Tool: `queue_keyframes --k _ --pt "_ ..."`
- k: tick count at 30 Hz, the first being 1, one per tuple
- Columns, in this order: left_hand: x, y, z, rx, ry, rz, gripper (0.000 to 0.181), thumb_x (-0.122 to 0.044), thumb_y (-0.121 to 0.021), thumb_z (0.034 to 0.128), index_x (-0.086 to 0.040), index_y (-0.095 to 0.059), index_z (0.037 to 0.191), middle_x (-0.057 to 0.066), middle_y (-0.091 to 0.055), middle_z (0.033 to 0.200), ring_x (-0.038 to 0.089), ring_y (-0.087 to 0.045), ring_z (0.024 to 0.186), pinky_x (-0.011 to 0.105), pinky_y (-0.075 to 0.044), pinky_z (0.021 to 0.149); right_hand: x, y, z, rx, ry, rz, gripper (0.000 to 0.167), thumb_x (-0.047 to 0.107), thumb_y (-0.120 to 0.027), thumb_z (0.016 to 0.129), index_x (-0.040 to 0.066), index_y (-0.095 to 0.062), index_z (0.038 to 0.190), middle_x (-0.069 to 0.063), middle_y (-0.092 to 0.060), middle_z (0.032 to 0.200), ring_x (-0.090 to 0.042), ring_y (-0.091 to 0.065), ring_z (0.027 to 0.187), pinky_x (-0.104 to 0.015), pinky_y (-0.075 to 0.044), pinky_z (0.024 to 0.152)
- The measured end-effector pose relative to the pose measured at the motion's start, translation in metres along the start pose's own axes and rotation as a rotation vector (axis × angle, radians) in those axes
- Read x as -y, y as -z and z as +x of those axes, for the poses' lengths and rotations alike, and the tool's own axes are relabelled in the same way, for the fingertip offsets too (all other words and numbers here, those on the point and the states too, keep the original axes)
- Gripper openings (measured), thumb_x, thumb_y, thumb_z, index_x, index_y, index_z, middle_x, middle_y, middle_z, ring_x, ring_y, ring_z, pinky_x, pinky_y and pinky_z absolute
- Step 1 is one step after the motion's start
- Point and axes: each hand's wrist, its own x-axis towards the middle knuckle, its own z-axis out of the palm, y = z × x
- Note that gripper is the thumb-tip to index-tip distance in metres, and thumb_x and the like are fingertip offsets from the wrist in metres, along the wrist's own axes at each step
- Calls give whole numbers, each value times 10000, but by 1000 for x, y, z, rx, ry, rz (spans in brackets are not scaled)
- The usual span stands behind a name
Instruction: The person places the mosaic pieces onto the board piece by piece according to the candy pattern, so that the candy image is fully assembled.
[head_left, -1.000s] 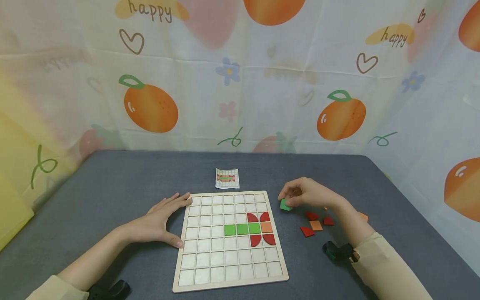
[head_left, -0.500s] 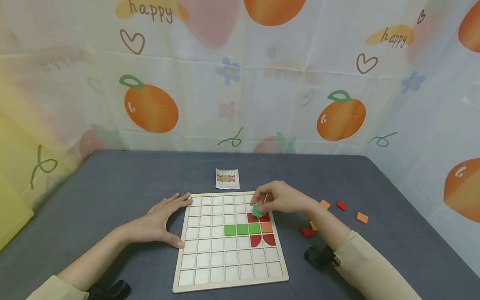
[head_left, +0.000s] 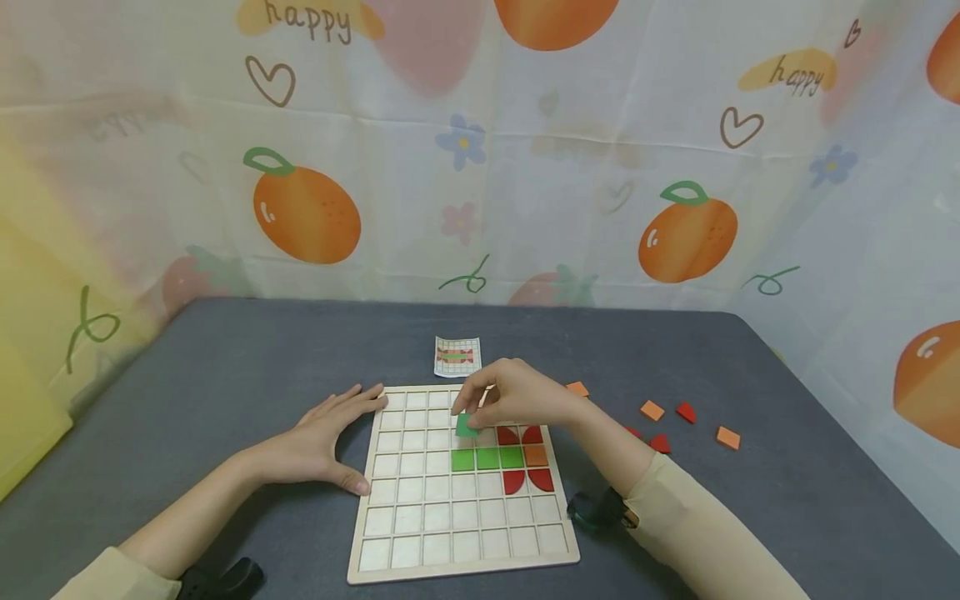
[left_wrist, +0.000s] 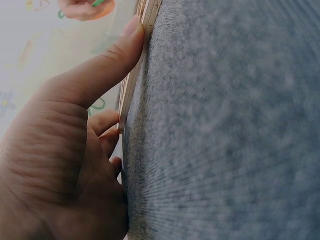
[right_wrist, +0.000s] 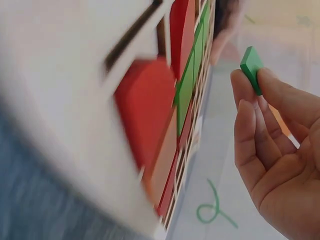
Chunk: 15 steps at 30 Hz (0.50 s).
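Between thumb and fingers, my right hand (head_left: 513, 396) pinches a green square tile (head_left: 466, 426), held above the wooden grid board (head_left: 408, 575). The right wrist view shows that green tile (right_wrist: 252, 69) tilted and clear of the board. Along the board's left edge rests my left hand (head_left: 318, 442), fingers spread, fingertips on the far-left corner and thumb on the side; the left wrist view shows the thumb (left_wrist: 107, 62) against the edge. In the grid lie a row of green tiles (head_left: 487, 458), an orange square (head_left: 536, 455) at its right end, and red quarter-round pieces (head_left: 513, 482) around it.
A small pattern card (head_left: 457, 357) lies behind the board. Loose orange squares (head_left: 652, 410) and red pieces (head_left: 686, 412) are scattered on the dark table (head_left: 300, 350) to the right, some partly hidden by the right forearm. A printed curtain (head_left: 420, 208) hangs behind the table.
My right hand has carried the green tile leftward from beside the board to above its middle columns. More loose pieces show behind the arm. The left hand has stayed on the board's edge.
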Motion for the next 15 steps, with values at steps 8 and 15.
queue_keyframes --k 8,15 --pt "-1 0 1 3 1 -5 1086 -508 -862 659 -120 -348 1534 140 -195 1664 493 -42 1527 764 -25 1112 11 -15 19 43 22 -5 143 90 -715 890 131 -754 1021 -10 -713 929 -72 -639 851 -232 -565 782" --pt "-2 0 1 -2 9 0 1089 -520 -862 653 -119 -357 1530 141 -202 1661 493 -53 1525 773 -37 1106 14 -25 26 92 57 -52 112 74 -707 891 133 -756 972 -15 -696 828 -46 -601 753 -187 -528 726"
